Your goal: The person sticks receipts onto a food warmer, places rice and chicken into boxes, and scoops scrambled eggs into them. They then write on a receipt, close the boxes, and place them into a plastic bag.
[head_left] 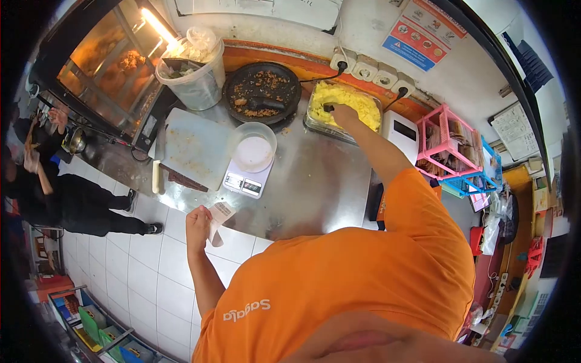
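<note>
My left hand (197,228) pinches a printed paper receipt (220,219) just off the counter's front edge. My right hand (345,115) reaches across the counter, closed on a dark utensil (328,107) whose lower end is hidden. Under that hand, a clear rectangular container (311,123) holds crumbly yellow food (364,112). A white kitchen scale (247,183) carries a round clear plastic bowl (253,149). To its left lies a pale cutting board (190,145). Behind them sits a black mortar (233,81) with reddish-brown crumbs and a dark pestle (266,104).
A clear bucket (203,94) stands beside a lit display cabinet (103,66) of fried food. A cream handle (156,177) projects past the counter edge. Pink (445,136) and blue baskets (487,172) fill the right side. Another person in black (72,199) stands at left. Sockets (366,68) line the wall.
</note>
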The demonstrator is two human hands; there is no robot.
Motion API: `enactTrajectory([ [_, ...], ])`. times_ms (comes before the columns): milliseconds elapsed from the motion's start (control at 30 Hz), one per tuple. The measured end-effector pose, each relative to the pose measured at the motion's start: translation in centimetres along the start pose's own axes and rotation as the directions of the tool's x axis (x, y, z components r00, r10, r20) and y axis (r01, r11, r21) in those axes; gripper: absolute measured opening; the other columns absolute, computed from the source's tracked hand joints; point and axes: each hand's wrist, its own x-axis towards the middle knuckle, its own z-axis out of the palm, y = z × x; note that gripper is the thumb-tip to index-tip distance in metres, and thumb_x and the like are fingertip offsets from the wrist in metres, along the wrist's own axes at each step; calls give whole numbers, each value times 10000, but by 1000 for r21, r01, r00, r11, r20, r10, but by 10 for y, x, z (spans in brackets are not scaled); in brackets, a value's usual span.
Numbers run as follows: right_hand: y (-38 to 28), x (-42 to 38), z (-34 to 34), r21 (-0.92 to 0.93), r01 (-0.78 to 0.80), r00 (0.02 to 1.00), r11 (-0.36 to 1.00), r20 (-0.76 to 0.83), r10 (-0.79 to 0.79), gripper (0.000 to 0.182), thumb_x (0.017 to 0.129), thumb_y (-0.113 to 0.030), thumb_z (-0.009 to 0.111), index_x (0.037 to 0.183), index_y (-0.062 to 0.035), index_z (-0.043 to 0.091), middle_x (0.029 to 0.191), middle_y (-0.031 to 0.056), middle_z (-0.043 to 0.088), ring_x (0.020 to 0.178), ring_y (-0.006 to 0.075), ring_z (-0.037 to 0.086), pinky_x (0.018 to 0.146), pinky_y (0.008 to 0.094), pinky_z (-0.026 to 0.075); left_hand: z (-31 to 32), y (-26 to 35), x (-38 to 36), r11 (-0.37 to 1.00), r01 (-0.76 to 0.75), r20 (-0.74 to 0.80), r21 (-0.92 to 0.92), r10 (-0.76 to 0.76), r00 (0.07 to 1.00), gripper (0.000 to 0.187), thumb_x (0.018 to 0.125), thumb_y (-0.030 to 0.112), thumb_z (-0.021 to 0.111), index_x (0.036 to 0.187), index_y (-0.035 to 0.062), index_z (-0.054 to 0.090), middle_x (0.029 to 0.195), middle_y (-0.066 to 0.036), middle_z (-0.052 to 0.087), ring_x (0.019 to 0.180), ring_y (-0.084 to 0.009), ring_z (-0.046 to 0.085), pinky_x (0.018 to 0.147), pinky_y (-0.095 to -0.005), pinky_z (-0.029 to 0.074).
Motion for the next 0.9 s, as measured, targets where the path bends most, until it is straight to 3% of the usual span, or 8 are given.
enactTrajectory([
  [67, 0, 4, 11, 31, -131, 985, 991, 117, 126, 312, 871, -274, 487, 1068, -60, 599, 993, 202, 621, 924, 353, 597, 791, 435, 462, -2, -8, -1, 1000, -2, -11, -22, 2, 1000, 449, 960, 335, 427, 613, 58, 492, 581, 21, 439, 559, -69, 361, 524, -238, 292],
  [167, 4, 6, 20, 61, -125, 976, 990, 186, 112, 396, 880, -313, 479, 1061, 20, 594, 1055, 234, 600, 988, 363, 576, 843, 420, 452, -5, -23, -10, 997, 31, -33, -76, -34, 999, 452, 959, 338, 430, 612, 57, 492, 585, 19, 441, 565, -72, 364, 531, -238, 295],
  [300, -17, 2, 50, 312, -69, 998, 948, 25, 65, 426, 888, -325, 467, 1109, 26, 564, 1066, 259, 585, 1015, 396, 550, 881, 423, 426, -9, -31, -14, 989, 112, -58, -94, -118, 991, 454, 959, 338, 432, 609, 56, 489, 589, 17, 443, 569, -75, 368, 539, -239, 299],
  [467, -19, -14, 48, 255, 36, 999, 966, -15, -34, 443, 886, -303, 466, 1220, -13, 486, 1114, 250, 567, 1041, 378, 542, 893, 426, 420, -20, -25, -18, 995, 59, -3, -75, -60, 998, 445, 956, 329, 438, 609, 56, 492, 596, 15, 449, 572, -75, 371, 549, -234, 307],
  [567, -20, -28, 14, 106, -31, 989, 994, 144, 16, 452, 874, -264, 457, 1287, -82, 426, 1132, 219, 571, 1055, 357, 548, 878, 440, 432, -11, -29, -28, 996, 14, -45, -89, -18, 999, 428, 951, 310, 443, 613, 52, 497, 598, 17, 455, 576, -74, 378, 550, -234, 316],
  [733, -12, -20, 52, 165, 57, 992, 985, -120, -38, 430, 868, -248, 457, 1268, -92, 455, 1101, 248, 572, 1018, 391, 551, 864, 443, 432, -24, -35, -56, 998, 34, -72, 51, -31, 997, 356, 912, 252, 471, 642, 27, 530, 605, 31, 480, 586, -77, 420, 528, -258, 361],
  [867, 26, 10, 96, 278, 97, 920, 956, -391, 20, 326, 896, -265, 490, 1026, 23, 572, 970, 250, 604, 933, 426, 559, 782, 456, 436, -27, -50, -72, 996, 57, -52, -65, -61, 997, 382, 906, 296, 500, 643, 23, 539, 582, 20, 480, 571, -86, 423, 526, -264, 372],
  [900, 18, 10, 90, 391, 8, 943, 920, -309, 123, 319, 893, -256, 495, 1018, 27, 574, 974, 244, 607, 922, 416, 568, 775, 448, 439, -24, -47, -75, 995, 56, -102, -84, -64, 993, 382, 906, 296, 500, 643, 23, 539, 582, 20, 480, 571, -86, 423, 526, -264, 372],
])
